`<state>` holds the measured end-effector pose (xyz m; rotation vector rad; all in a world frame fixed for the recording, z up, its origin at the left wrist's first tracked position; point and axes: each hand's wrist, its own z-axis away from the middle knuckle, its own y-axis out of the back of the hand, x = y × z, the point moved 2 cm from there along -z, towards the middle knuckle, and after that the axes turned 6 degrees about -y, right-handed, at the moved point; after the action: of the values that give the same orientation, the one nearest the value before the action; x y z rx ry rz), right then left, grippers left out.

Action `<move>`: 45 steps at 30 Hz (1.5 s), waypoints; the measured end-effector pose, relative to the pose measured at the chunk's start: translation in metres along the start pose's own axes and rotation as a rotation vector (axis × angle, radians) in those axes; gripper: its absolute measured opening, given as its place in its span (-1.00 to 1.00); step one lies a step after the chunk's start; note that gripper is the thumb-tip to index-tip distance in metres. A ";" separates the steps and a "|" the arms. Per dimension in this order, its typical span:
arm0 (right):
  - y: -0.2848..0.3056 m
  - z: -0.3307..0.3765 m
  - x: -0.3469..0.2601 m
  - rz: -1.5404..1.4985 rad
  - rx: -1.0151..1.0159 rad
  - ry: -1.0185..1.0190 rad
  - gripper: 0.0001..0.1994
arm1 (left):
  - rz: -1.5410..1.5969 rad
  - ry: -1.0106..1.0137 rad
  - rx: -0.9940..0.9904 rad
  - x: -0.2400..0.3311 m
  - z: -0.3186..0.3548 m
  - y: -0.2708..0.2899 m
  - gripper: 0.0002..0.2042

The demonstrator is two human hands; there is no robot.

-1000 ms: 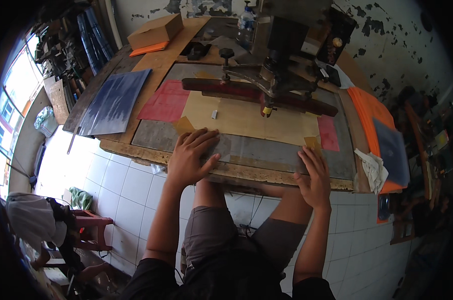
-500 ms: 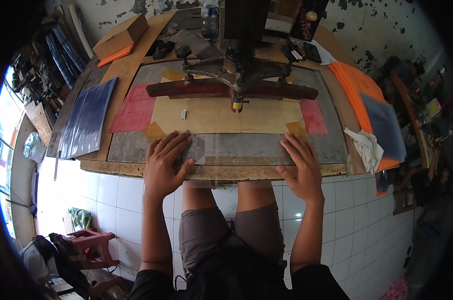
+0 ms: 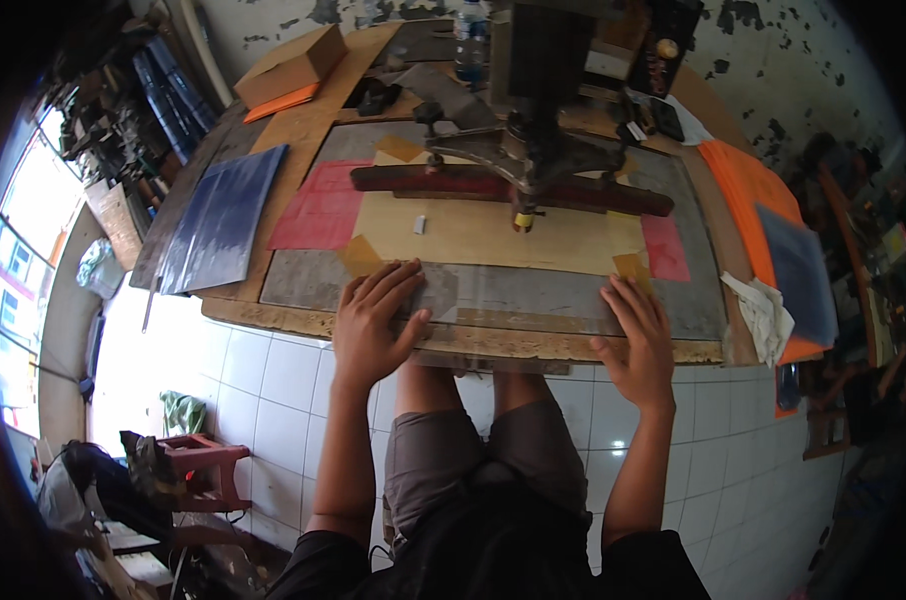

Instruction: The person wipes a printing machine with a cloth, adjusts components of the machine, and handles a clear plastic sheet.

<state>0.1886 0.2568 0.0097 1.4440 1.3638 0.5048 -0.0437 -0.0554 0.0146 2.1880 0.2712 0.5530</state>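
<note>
My left hand (image 3: 378, 325) lies with fingers stretched out near the front edge of the workbench. Its fingertips are close to a strip of tan tape (image 3: 360, 256). At the same edge, my right hand (image 3: 638, 340) rests flat, its fingers by another tan tape piece (image 3: 631, 267). A clear, see-through plastic sheet (image 3: 518, 325) spans between the hands and hangs slightly past the bench edge. Both palms seem to press on its sides. Beyond it is a pale yellow board (image 3: 453, 245) with a small whitish piece (image 3: 420, 225) on it, taped between two pink sheets (image 3: 323, 205).
Over the board hangs a metal press head (image 3: 518, 150) with a dark red bar (image 3: 403, 182). Dark blue plastic sheets (image 3: 223, 220) lie left. Orange sheets (image 3: 748, 195) and a white cloth (image 3: 763, 315) lie right. A cardboard box (image 3: 293, 65) and a bottle (image 3: 470, 40) stand behind.
The view has turned a little, so the whole scene sits further right. Both hands stay flat in about the same place on the plastic sheet.
</note>
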 end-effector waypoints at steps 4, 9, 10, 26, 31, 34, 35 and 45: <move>-0.005 -0.001 -0.004 0.032 0.047 0.032 -0.34 | -0.060 0.037 0.238 0.000 0.044 -0.020 -0.50; -0.021 0.011 0.005 -0.089 0.245 0.063 -0.38 | -0.210 0.091 0.332 -0.013 0.116 -0.066 -0.42; -0.025 0.014 0.005 -0.131 0.316 0.067 -0.36 | -0.213 0.092 0.355 -0.017 0.126 -0.076 -0.40; -0.038 0.021 0.003 -0.086 0.473 0.108 -0.42 | -0.248 0.039 0.510 -0.035 0.140 -0.124 -0.04; -0.042 0.020 0.005 -0.081 0.494 0.120 -0.42 | -0.263 0.057 0.506 -0.037 0.143 -0.128 -0.05; -0.042 0.019 0.005 -0.080 0.514 0.132 -0.42 | -0.268 0.070 0.511 -0.038 0.143 -0.130 -0.05; -0.041 0.019 0.005 -0.072 0.514 0.133 -0.42 | -0.267 0.074 0.518 -0.039 0.143 -0.131 -0.05; -0.043 0.019 0.004 -0.063 0.520 0.115 -0.35 | -0.275 0.085 0.525 -0.041 0.144 -0.133 -0.04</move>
<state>0.1854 0.2451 -0.0360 1.7987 1.7100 0.1969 -0.0114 -0.0864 -0.1804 2.5672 0.8274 0.4545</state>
